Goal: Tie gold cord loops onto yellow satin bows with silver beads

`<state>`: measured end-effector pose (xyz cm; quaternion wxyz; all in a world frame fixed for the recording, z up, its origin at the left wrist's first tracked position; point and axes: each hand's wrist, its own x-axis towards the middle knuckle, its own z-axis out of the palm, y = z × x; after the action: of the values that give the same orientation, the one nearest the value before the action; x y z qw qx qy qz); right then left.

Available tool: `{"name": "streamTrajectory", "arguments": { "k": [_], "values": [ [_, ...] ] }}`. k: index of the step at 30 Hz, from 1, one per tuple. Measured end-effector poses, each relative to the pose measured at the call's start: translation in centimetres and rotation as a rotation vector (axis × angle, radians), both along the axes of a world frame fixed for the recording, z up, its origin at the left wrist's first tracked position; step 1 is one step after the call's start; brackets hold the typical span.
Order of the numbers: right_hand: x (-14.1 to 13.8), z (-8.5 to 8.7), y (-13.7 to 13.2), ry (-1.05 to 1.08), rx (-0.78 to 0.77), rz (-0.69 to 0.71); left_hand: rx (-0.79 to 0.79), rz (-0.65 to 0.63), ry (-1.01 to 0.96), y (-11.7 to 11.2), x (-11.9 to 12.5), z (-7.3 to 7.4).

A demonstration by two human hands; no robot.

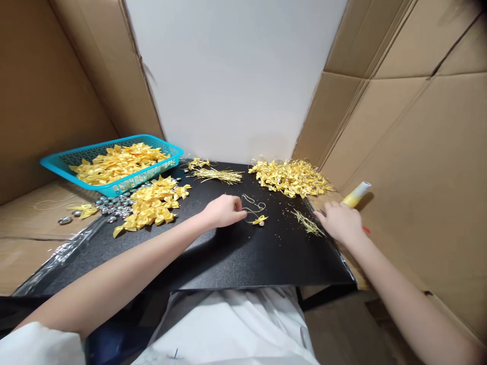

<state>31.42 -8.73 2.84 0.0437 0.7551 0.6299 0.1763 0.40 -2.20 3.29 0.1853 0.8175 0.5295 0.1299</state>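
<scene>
My left hand [225, 211] is closed in a pinch over the middle of the black tabletop. A thin gold cord [255, 208] loops out from its fingertips. Beside the loop a small yellow ribbon bow [260, 219] with a silvery bead lies on the table. At the right edge my right hand [340, 221] is curled low, thumb pointing left, around something I cannot make out. A bit of red [366, 229] shows beside that hand. Just beyond its fingers is a yellow and white tube [356, 194]. Short gold strands [308, 223] lie left of the thumb.
A turquoise basket [57, 165] full of yellow bows stands at the back left. Before it lie loose yellow bows [154, 203] and silvery beads [114, 205]. Gold twist strands [218, 175] and a heap of corded bows [291, 177] lie farther back. Cardboard walls [411, 152] flank the table.
</scene>
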Motion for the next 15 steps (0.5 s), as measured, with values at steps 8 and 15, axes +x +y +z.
{"name": "streamTrajectory", "arguments": {
  "k": [8,15],
  "values": [
    [-11.0,-0.4,4.1,0.322,-0.165,0.970,-0.453,-0.086,-0.335,-1.7,-2.1,-1.1],
    [-10.8,-1.9,3.3,0.497,0.348,1.348,-0.593,0.163,-1.043,-2.8,-1.7,-1.8]
  ]
}}
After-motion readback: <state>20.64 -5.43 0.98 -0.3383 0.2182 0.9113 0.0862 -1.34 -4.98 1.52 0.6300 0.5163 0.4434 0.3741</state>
